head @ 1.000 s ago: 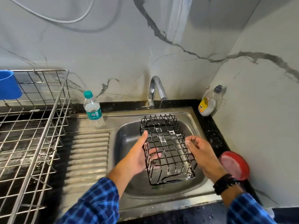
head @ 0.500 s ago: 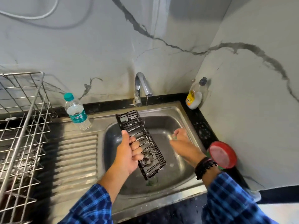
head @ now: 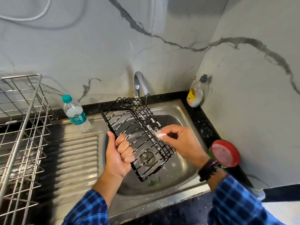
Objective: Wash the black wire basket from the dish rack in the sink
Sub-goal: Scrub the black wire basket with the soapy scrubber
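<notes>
1 basket (head: pixel 146 122) tilted over sink (head: pixel 178 174) | left hand (head: pixel 116 158) fisted round its rim | right hand (head: pixel 183 143) pinching 1 white bit (head: pixel 160 135), unclear, against wires | 1 rack (head: pixel 23 127) cut off

grey-veined white marble walls (head: pixel 97 46) meet in a corner above a black countertop (head: pixel 205 127).
</notes>
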`<act>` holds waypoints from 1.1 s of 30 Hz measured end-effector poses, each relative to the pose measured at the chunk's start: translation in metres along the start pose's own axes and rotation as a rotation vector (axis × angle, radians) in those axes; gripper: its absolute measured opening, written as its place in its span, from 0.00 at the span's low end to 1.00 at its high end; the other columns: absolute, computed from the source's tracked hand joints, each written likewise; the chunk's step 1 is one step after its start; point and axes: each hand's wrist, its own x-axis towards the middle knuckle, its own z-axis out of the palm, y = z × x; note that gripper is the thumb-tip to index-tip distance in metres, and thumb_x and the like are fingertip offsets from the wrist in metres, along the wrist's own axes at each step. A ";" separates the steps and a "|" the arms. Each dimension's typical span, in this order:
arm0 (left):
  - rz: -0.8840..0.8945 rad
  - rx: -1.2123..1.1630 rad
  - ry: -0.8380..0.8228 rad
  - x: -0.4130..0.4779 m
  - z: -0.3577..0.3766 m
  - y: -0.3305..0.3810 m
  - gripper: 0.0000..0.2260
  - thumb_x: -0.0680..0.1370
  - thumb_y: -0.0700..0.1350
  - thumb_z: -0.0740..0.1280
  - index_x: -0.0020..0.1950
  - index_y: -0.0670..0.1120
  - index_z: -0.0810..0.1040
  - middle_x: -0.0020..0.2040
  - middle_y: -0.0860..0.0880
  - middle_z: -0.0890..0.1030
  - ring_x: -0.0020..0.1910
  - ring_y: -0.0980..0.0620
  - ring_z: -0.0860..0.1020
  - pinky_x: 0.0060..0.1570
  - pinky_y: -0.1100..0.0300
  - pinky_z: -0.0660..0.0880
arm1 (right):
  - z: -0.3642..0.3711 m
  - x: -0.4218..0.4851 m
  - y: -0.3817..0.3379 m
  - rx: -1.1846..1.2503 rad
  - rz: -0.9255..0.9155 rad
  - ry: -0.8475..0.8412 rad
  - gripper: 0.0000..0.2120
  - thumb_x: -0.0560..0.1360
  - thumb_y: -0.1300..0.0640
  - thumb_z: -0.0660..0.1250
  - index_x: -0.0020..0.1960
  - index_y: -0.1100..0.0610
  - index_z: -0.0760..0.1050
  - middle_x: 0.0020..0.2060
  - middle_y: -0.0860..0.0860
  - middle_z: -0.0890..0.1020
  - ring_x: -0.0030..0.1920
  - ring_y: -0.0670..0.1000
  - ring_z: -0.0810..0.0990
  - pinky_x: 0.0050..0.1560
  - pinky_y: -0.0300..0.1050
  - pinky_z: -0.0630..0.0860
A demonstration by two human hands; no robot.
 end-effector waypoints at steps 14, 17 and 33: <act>-0.126 -0.148 -0.220 0.009 0.018 -0.014 0.27 0.79 0.70 0.39 0.41 0.50 0.64 0.28 0.55 0.54 0.25 0.58 0.52 0.24 0.63 0.50 | -0.023 -0.004 -0.016 -0.141 -0.109 -0.172 0.07 0.76 0.56 0.73 0.51 0.46 0.84 0.50 0.42 0.85 0.51 0.39 0.83 0.55 0.38 0.79; -0.094 -0.157 -0.209 0.012 0.026 -0.006 0.27 0.79 0.70 0.41 0.41 0.50 0.64 0.28 0.56 0.54 0.24 0.58 0.52 0.24 0.63 0.51 | -0.040 -0.018 -0.003 -0.134 -0.087 -0.282 0.07 0.75 0.59 0.74 0.49 0.48 0.85 0.49 0.44 0.86 0.52 0.46 0.85 0.58 0.48 0.81; -0.262 -0.151 -0.231 0.010 0.060 -0.040 0.20 0.84 0.62 0.53 0.37 0.51 0.63 0.26 0.56 0.57 0.21 0.60 0.53 0.20 0.66 0.50 | 0.003 0.097 0.028 0.027 0.290 -0.042 0.08 0.76 0.61 0.73 0.55 0.59 0.82 0.48 0.52 0.84 0.48 0.49 0.83 0.53 0.44 0.82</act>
